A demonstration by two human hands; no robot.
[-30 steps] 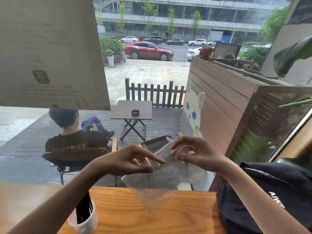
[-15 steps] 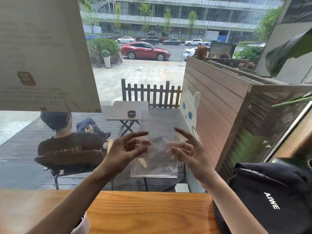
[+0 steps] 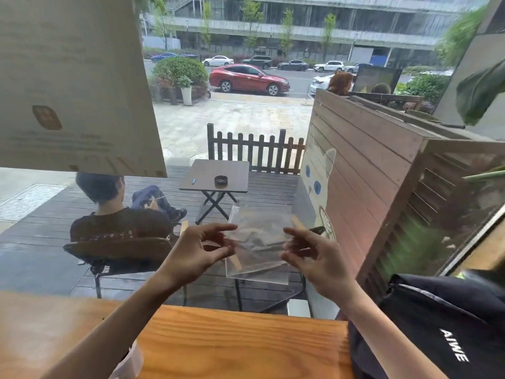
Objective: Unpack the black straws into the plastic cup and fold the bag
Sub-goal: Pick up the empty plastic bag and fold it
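Note:
A clear, empty plastic bag (image 3: 258, 242) is held upright in the air in front of the window, above the wooden counter (image 3: 232, 346). My left hand (image 3: 199, 253) pinches its left edge and my right hand (image 3: 314, 258) pinches its right edge, with the other fingers spread. The plastic cup (image 3: 131, 362) shows only as a white rim at the bottom left, mostly hidden under my left forearm. The black straws in it are hidden.
A black backpack (image 3: 437, 329) with white lettering lies on the counter at the right. A window pane stands just behind the counter, with a paper sign (image 3: 68, 83) stuck to it at the upper left. Outside, a person sits on a patio chair.
The bag has gone from hanging slack and tilted over the counter to being held up flat between both hands. The view has tilted up, so the cup has slid nearly out of sight.

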